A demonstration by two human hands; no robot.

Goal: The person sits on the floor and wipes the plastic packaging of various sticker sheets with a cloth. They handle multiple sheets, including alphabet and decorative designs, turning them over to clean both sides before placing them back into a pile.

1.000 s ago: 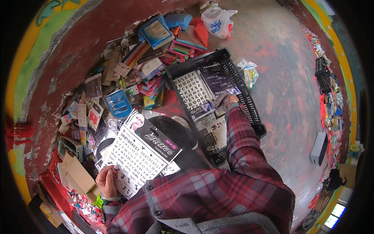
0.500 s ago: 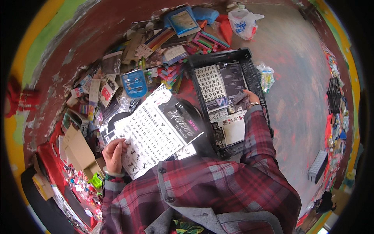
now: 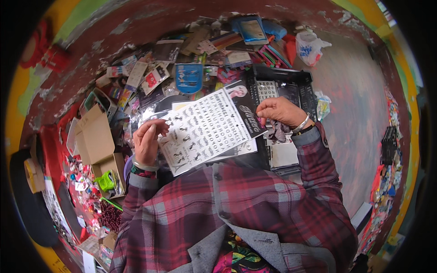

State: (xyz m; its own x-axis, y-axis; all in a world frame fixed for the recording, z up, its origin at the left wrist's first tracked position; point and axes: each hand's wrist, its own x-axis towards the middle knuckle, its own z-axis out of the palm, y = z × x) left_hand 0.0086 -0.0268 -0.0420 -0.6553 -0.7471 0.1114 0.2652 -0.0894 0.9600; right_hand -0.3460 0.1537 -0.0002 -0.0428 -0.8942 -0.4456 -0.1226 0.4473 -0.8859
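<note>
A white sheet of black letters, numbers and small figures (image 3: 200,127), with a black printed header, lies tilted in front of me. My left hand (image 3: 148,140) is beside its left edge, fingers loosely bent and apart, with no grip on it that I can see. My right hand (image 3: 280,113) is at the header end, thumb and finger pinched close to the sheet's corner. A dark grey crumpled cloth (image 3: 278,133) hangs from that hand. Under the lettered sheet another pale sheet (image 3: 243,149) shows. Behind the right hand stands a black crate (image 3: 284,74) with more lettered sheets (image 3: 267,90).
A heap of packaged goods lies along the far wall, with a blue pack (image 3: 189,78) in it. At the left are an open cardboard box (image 3: 94,136) and a bright green plastic item (image 3: 105,181). A white plastic bag (image 3: 311,48) sits far right.
My right hand has come out of the crate with the cloth to the sheet's corner. My left hand has loosened from the sheet's left edge. The whole view has shifted.
</note>
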